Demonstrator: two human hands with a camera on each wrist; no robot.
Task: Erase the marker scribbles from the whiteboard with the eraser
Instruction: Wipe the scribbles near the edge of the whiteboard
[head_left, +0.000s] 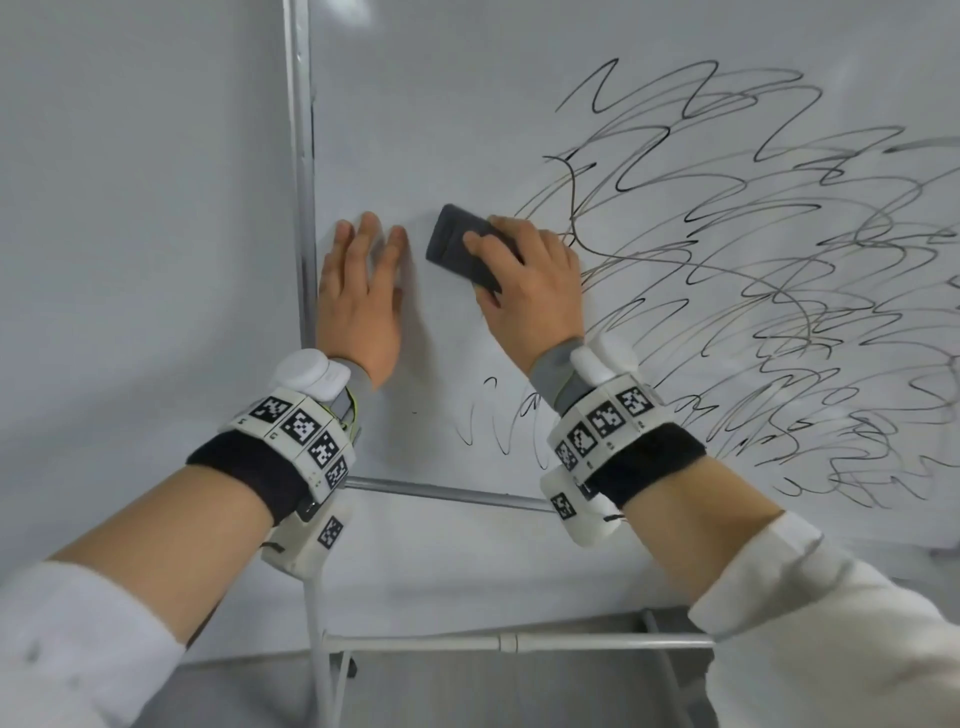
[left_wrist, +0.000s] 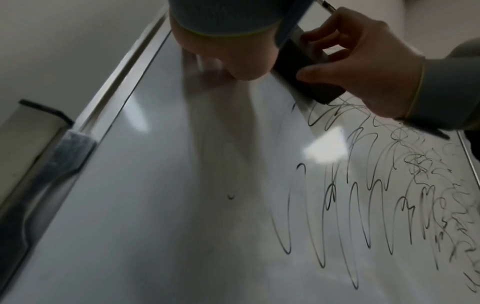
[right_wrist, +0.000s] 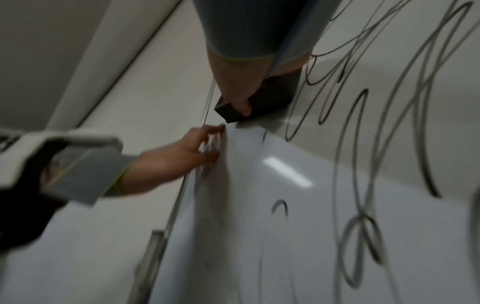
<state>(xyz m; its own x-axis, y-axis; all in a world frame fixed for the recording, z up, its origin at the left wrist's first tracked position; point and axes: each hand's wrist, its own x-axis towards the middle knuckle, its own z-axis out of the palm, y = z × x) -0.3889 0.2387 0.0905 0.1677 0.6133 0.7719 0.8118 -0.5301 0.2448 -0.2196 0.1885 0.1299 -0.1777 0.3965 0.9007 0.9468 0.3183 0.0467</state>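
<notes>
- the right hand holds the dark grey rectangular foam eraser; its grip is narrow, fingers on one long side and thumb on the other, with the flat face pressed to the white glossy whiteboard.
- the eraser sits in the lower left part of the whiteboard, just left of the black looping marker scribbles, its long axis tilted; that slant probably lets a broad face sweep a wide band.
- the left hand lies flat on the whiteboard just beside the grey metal frame edge, fingers straight and holding nothing; i judge it steadies the whiteboard on its stand against the push.
- bare board lies between the hands, while the scribbles cover most of the right side down to the bottom edge, so most erasing looks left to do.
- no container shows in any view.
</notes>
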